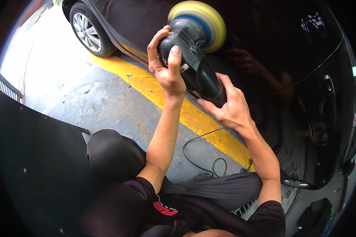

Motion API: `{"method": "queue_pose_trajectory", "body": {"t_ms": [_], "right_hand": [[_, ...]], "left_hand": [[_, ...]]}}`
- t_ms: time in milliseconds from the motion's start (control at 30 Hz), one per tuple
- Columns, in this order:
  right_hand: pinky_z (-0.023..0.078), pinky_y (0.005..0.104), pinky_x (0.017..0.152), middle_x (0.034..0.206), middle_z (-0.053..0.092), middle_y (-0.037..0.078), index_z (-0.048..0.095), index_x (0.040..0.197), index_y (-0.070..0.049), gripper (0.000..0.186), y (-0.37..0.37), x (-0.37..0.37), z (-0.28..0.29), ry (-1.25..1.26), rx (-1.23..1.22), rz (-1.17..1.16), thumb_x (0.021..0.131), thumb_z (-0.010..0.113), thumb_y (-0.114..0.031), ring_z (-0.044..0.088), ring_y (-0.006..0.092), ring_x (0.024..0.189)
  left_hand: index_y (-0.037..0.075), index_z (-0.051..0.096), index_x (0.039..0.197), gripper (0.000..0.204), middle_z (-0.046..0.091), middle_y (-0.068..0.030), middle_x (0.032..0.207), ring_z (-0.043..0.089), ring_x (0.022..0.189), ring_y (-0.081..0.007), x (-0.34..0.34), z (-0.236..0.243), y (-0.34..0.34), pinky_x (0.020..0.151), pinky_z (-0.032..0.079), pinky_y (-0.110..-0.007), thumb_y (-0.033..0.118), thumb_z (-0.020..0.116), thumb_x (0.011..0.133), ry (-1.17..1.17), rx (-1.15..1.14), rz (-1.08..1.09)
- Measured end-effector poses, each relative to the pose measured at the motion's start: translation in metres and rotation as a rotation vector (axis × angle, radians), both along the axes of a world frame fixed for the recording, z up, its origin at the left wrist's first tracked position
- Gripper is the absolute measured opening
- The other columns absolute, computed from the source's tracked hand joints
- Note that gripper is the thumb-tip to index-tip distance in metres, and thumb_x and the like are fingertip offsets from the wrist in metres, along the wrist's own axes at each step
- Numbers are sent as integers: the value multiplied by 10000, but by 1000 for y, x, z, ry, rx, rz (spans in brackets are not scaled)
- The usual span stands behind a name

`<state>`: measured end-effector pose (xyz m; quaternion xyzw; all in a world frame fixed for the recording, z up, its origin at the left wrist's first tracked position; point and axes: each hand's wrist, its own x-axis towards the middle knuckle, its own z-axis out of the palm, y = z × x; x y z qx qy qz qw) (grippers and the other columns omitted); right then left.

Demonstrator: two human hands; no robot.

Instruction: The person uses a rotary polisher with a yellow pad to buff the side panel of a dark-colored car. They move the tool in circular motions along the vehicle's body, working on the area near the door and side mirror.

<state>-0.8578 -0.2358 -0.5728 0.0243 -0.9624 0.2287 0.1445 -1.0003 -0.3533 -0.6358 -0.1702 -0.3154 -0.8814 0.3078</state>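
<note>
A black power polisher (186,49) with a yellow pad (214,25) on a blue backing is raised against the dark car's glossy side (265,39); the pad's edge looks blurred, and whether it touches the paint I cannot tell. My left hand (168,71) grips the polisher's head, fingers curled round its left side and thumb on the housing. My right hand (229,108) holds the rear body of the tool, below and right of the left one. A black cord (199,161) loops on the floor under the right arm.
A wheel (87,33) sits upper left on the car, a door handle (328,83) at right. A yellow stripe (130,77) crosses the grey floor (87,94). At left stands a dark panel (35,150); my bent knee (110,150) is beside it. Dark items (312,217) lie lower right.
</note>
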Motion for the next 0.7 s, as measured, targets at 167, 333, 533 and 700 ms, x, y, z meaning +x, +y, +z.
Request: {"method": "queue_pose_trajectory", "body": {"t_ms": [167,333,533,700], "right_hand": [[600,436,971,1161,781,246,568,1408,34,787,-13,-11,3,-46,-1,-17,831,919,-370,785,390,1088],[617,468,905,1087,789,248,571,1416,10,800,-12,-21,-6,-26,39,-8,837,892,-439,792,417,1018],[617,488,918,1144,783,241,567,1442,2,830,-13,-28,-14,-101,93,-21,844,880,-480,789,422,1024],[618,503,917,1180,776,239,566,1456,-12,833,-8,-25,-26,-120,154,-27,847,876,-488,786,426,1037]], "left_hand": [[50,660,1372,445,672,-146,1426,619,1314,-252,-14,-6,-9,1182,447,-396,210,668,957,-18,67,-55],[47,671,1357,426,679,-141,1421,626,1296,-245,-25,-17,-11,1178,446,-387,200,673,959,-39,107,-92],[46,644,1388,507,680,-140,1382,676,1186,-222,-31,-45,-15,1082,538,-367,283,666,940,-109,127,-212],[-2,590,1419,580,671,-201,1314,736,1060,-245,-26,-56,-15,924,646,-373,311,604,931,-169,125,-303]]}}
